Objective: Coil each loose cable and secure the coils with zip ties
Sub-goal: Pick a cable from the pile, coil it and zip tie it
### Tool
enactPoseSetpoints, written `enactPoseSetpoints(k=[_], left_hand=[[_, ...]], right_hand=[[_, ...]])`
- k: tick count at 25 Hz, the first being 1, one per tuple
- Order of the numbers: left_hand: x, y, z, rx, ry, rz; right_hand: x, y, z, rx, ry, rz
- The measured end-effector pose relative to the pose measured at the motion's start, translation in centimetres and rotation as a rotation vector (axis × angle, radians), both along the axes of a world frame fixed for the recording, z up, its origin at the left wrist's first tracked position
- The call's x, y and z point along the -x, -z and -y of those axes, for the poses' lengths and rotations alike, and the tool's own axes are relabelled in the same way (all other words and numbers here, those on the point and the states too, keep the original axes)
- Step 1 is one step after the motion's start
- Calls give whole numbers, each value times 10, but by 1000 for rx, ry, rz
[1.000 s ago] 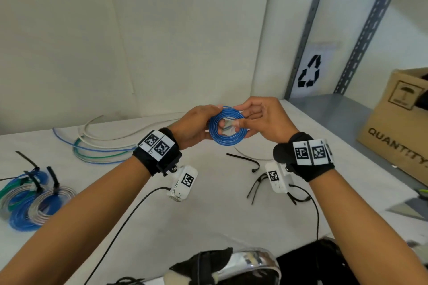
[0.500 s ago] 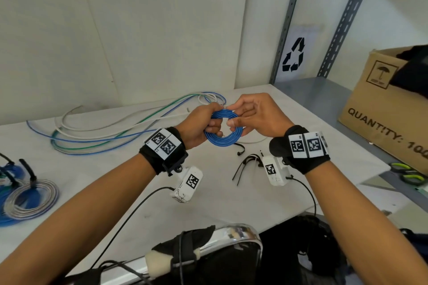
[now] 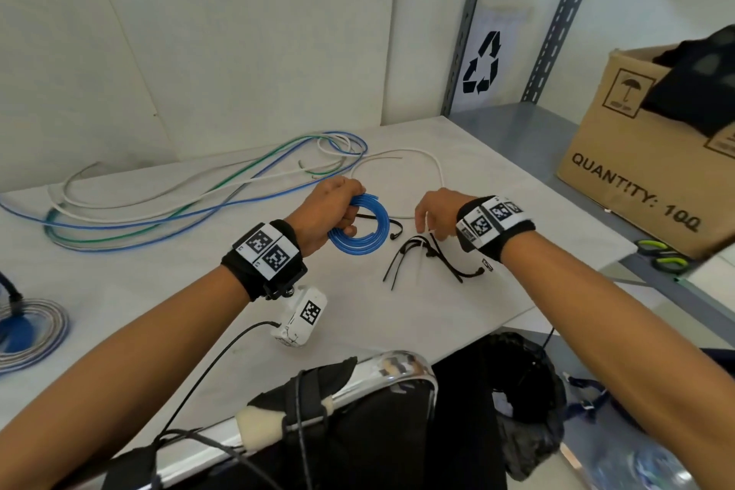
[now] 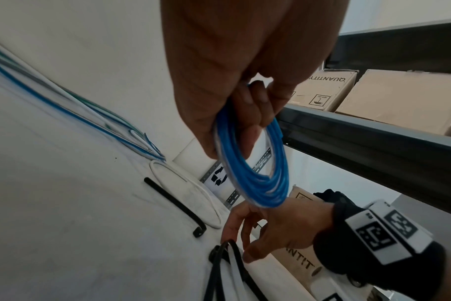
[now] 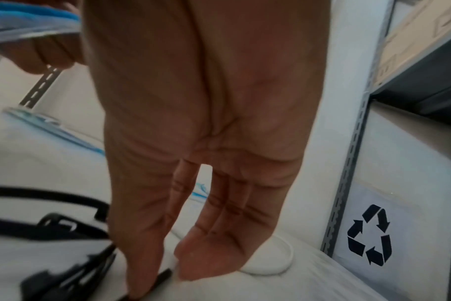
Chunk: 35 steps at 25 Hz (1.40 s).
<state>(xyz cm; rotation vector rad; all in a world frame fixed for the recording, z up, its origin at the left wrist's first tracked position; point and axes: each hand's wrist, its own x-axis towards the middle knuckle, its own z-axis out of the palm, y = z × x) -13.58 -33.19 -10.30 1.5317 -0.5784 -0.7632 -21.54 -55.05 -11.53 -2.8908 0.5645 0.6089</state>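
The right hand point(image 3: 436, 216) has let go of the blue coil point(image 3: 360, 229) and dropped down to the black zip ties point(image 3: 421, 257).

The left hand point(image 3: 324, 211) grips the coil, held up over the middle of the white table point(image 3: 119, 290). The right hand's fingers point(image 5: 152, 254) point straight down, open, touching a tie. Loose cables point(image 3: 179, 195) lie by the back edge.

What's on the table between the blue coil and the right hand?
In the head view, one black zip tie lies between the blue coil and the right hand; the rest is bare tabletop.
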Motion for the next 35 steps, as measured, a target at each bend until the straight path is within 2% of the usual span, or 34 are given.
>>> enactPoseSetpoints(k=[2, 6, 11, 13, 15, 16, 18, 20, 21, 22, 24, 27, 31, 35], left_hand=[[2, 2, 0, -10, 6, -2], [-4, -1, -2, 9, -20, -8], [-19, -4, -8, 53, -68, -39], [-28, -5, -13, 73, -103, -43], [-40, -5, -22, 114, -152, -57], [-47, -5, -26, 139, -179, -66], [-59, -4, -37, 170, -239, -71], [-73, -5, -50, 193, -324, -54], [-81, -6, -58, 207, -372, -42], [-88, -7, -64, 218, -417, -34], [-104, -8, -78, 241, -510, -24], [-122, -2, -96, 251, -606, 9], [-140, 5, -119, 257, -710, 104], [-156, 11, -137, 239, -729, 145]], right_hand=[[-2, 9, 1, 79, -42, -20], [-4, 10, 4, 202, -7, 66], [-7, -13, 9, 425, 28, 161], [-12, -27, 10, 422, 71, 231], [-21, -41, 8, 260, 141, 313], [-28, -46, 6, 112, 182, 379], [-41, -53, -9, -345, 255, 553], [-53, -57, -38, -876, 256, 721], [-62, -58, -56, -1078, 222, 770], [-69, -57, -72, -1200, 175, 792], [-87, -55, -106, -1286, 66, 783], [-114, -47, -149, -1274, -19, 783], [-154, -28, -182, -1099, -120, 909], [-191, -12, -196, -943, -241, 989]])
